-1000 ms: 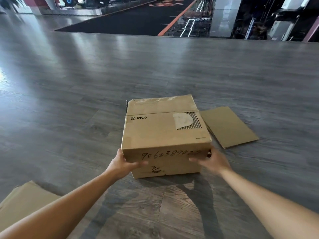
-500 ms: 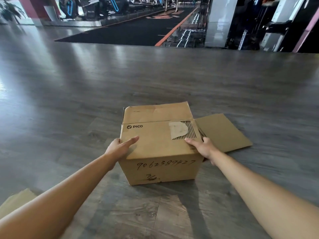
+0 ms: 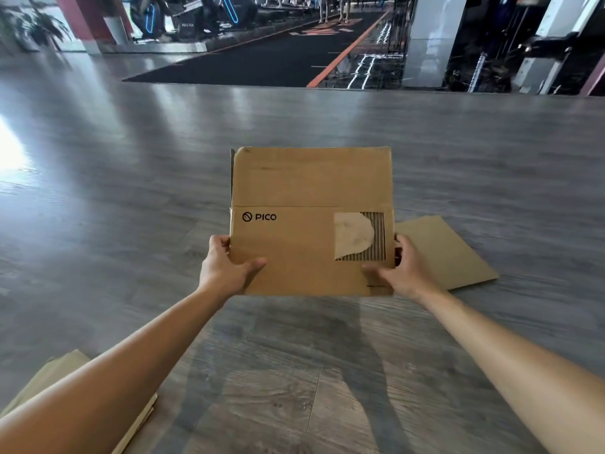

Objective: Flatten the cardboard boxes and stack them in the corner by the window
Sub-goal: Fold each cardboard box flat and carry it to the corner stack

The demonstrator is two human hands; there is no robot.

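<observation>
We now hold the brown PICO-printed cardboard box (image 3: 311,221) up off the grey wood-plank floor (image 3: 131,191), tipped to face us.

A second ago it sat on the floor; our left hand (image 3: 226,267) and right hand (image 3: 404,268) now clamp its side edges, thumbs in front. Flattening has yet to start. A flat cardboard sheet (image 3: 445,250) lies behind.

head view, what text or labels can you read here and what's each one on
"PICO", with a round logo to its left: printed in black on the cardboard box that the left hand and right hand grip by its sides.
Small dark print near the box's lower right edge: too small to read.
Orange floor markings on the dark mat in the background: too blurred to read.
Torn label on the box: no text visible.
</observation>
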